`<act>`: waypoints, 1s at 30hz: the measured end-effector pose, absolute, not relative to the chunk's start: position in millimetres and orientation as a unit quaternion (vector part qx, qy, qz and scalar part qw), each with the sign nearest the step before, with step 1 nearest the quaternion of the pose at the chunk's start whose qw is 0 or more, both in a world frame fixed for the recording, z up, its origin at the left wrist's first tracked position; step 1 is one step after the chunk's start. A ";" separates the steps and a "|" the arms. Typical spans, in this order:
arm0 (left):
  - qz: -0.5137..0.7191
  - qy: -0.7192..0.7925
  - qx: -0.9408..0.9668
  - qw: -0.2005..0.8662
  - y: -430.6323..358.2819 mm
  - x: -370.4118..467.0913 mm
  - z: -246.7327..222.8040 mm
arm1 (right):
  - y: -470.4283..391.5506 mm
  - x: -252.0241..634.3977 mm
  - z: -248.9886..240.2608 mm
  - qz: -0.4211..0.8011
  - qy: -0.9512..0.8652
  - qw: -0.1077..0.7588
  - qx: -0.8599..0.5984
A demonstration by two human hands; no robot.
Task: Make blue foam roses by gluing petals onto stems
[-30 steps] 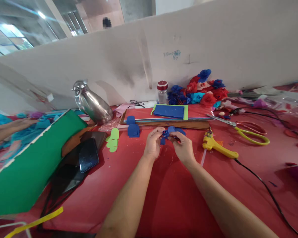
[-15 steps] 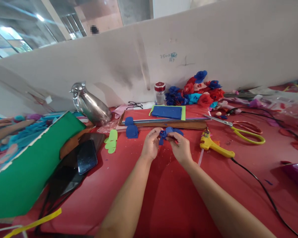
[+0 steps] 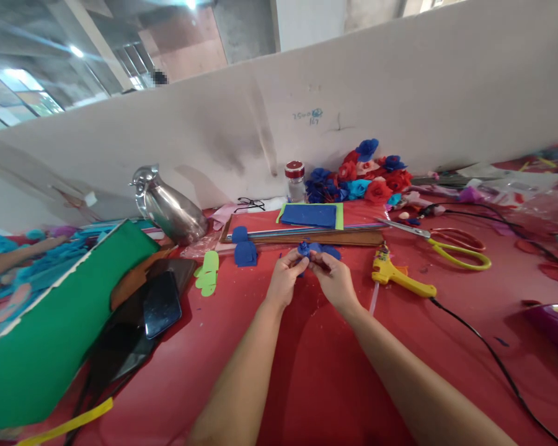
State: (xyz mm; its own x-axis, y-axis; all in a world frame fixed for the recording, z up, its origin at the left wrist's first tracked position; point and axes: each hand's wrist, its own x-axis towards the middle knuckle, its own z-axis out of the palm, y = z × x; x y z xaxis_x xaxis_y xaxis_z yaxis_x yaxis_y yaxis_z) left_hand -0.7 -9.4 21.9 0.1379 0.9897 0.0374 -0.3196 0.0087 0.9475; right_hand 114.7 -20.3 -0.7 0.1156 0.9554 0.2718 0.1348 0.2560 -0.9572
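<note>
Off-white wall (image 3: 400, 80) stands behind a red table (image 3: 307, 371), the largest working surface in view. A green panel (image 3: 56, 334) with a ragged pale edge lies slanted across the left side; beyond it, a co-worker's forearm (image 3: 18, 257) reaches over turquoise material (image 3: 51, 266).

Toward the back is a stack of sheets (image 3: 353, 238), topped by a blue sheet (image 3: 309, 215) over a lime-green one. A metal jug (image 3: 172, 207) stands left of the stack. A pile of flowers (image 3: 376, 176), in red, blue, pink and turquoise, sits against the wall.

On the right, scissors (image 3: 446, 241) with one red and one yellow handle lie behind a yellow glue gun (image 3: 400, 275), whose black cord runs toward the lower right. A dark phone (image 3: 162, 305) lies beside the green panel.

The left hand (image 3: 283, 279) is closed, its thumb and fingers gripping a small blue flower (image 3: 304, 249) above the table's middle. The right hand (image 3: 337, 282) has its fingers curled inward at the flower's side; whether they grip it cannot be told.

A red-lidded jar (image 3: 295, 186) stands left of the pile. Lime-green cutouts (image 3: 208, 272) and blue cutouts (image 3: 245, 253) lie left of the hands. Black-framed glasses (image 3: 251, 203) rest near the wall.
</note>
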 end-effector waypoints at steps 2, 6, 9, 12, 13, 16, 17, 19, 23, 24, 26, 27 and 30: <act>0.542 0.378 0.467 0.587 -9.3 -0.6 21.2 | -20.5 115.1 -1.6 0.354 -0.561 0.550 -0.507; 0.543 0.377 0.514 0.547 -10.5 -0.2 22.9 | -20.3 118.2 -2.9 0.292 -0.591 0.517 -0.546; 0.537 0.375 0.548 0.520 -11.3 0.0 24.0 | -19.7 120.8 -3.1 0.260 -0.610 0.511 -0.547; 0.535 0.380 0.555 0.511 -11.3 0.2 23.9 | -19.7 121.5 -2.7 0.256 -0.608 0.513 -0.549; 0.536 0.383 0.550 0.513 -11.3 0.4 23.8 | -19.9 121.3 -2.6 0.261 -0.605 0.513 -0.550; 0.548 0.390 0.511 0.534 -10.8 1.1 23.8 | -20.8 119.6 -2.2 0.282 -0.594 0.515 -0.550; 0.556 0.391 0.492 0.544 -10.5 1.4 23.7 | -21.2 118.9 -1.9 0.287 -0.595 0.514 -0.547; 0.570 0.387 0.451 0.568 -9.4 1.8 23.0 | -22.3 117.6 -0.8 0.290 -0.606 0.511 -0.536; 0.573 0.386 0.389 0.609 -8.6 2.5 21.5 | -24.6 116.4 3.4 0.285 -0.619 0.511 -0.523; 0.571 0.387 0.381 0.615 -9.0 2.7 21.4 | -25.1 116.3 4.4 0.284 -0.620 0.511 -0.523; 0.567 0.387 0.373 0.624 -10.2 3.0 21.5 | -25.6 116.5 5.9 0.283 -0.621 0.509 -0.525; 0.566 0.385 0.373 0.626 -10.8 2.9 21.6 | -25.7 116.7 6.3 0.281 -0.621 0.506 -0.528; 0.570 0.377 0.391 0.616 -10.9 0.9 22.8 | -25.1 117.8 6.2 0.274 -0.626 0.498 -0.533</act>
State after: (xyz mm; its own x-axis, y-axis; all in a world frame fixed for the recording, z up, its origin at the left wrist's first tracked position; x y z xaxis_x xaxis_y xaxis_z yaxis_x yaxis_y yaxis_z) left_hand 0.9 -10.9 22.8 0.0643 0.9978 -0.0184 -0.4071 0.0430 0.9124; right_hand 117.8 -25.1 6.2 0.0659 0.9413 0.3312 0.3942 0.2804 -0.8752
